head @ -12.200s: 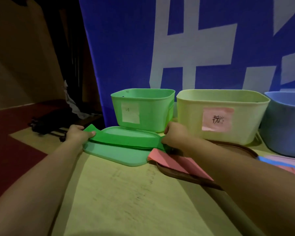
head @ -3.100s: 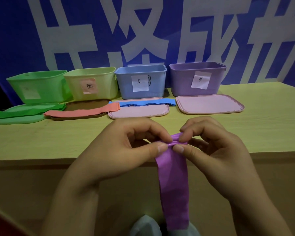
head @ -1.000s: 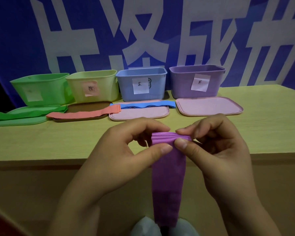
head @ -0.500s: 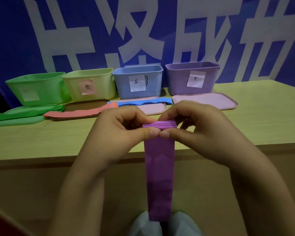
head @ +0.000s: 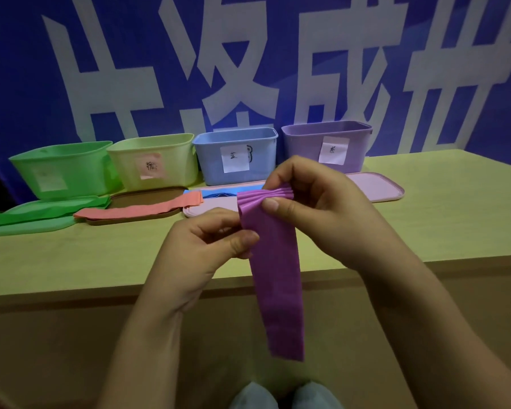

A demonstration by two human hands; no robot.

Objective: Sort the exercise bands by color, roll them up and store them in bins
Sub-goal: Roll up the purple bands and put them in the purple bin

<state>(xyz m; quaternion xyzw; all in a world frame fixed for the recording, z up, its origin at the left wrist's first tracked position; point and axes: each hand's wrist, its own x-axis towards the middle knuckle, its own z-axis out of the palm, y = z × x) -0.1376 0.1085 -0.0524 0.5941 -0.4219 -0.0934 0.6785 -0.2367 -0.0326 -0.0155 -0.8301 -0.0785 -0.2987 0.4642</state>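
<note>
The step in hand looks like the rolling of the purple band [head: 273,270], which is held in the air in front of the table [head: 425,231] edge rather than on it. The right hand [head: 316,202] pinches the gathered, ridged top of the band between thumb and fingers, while the left hand [head: 207,240], just below and beside it, pinches the band's left edge with thumb and curled fingers; the rest of the strip hangs straight down beneath both hands. As a judgement, the next move calls for turning the rolled top over again with the fingertips, keeping the layers tight and square so the roll does not spring loose, then carrying it to the purple bin [head: 326,146], which stands beyond the right hand. Further beyond the left hand lie a pink band [head: 136,209] and a green band [head: 42,212], flat and not yet rolled, with a blue band [head: 219,192] partly showing behind the hands. How many turns the roll has cannot be told, since the fingers cover its ends. The insides of the bins are hidden by their walls, and the handwritten labels are too small to read surely.
</note>
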